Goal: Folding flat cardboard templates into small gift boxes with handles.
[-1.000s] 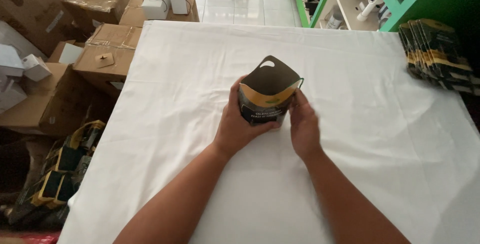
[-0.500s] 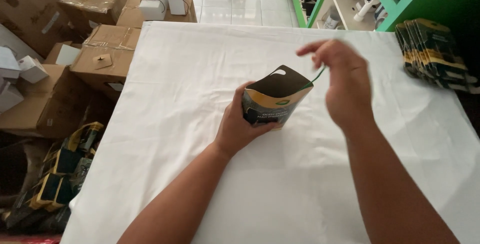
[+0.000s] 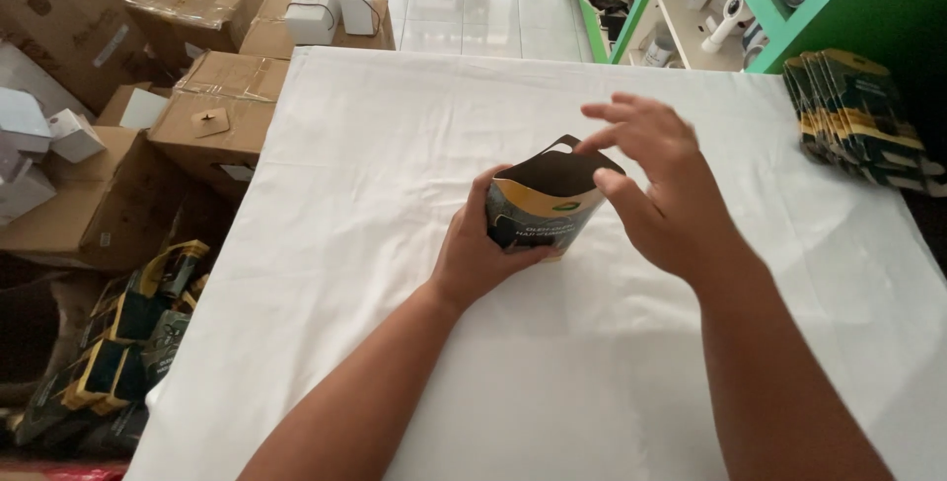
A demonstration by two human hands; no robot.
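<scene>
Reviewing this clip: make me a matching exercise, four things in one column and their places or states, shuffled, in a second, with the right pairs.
Things:
1. small dark carton
2. stack of flat cartons
3. brown boxes
4. right hand

Places or states:
A. at the far right edge of the white table
B. fingers spread above the open top
C. piled on the floor left of the table
D. upright, gripped by the left hand

Pairs: 1-D, 2-A, 3-C, 4-B
</scene>
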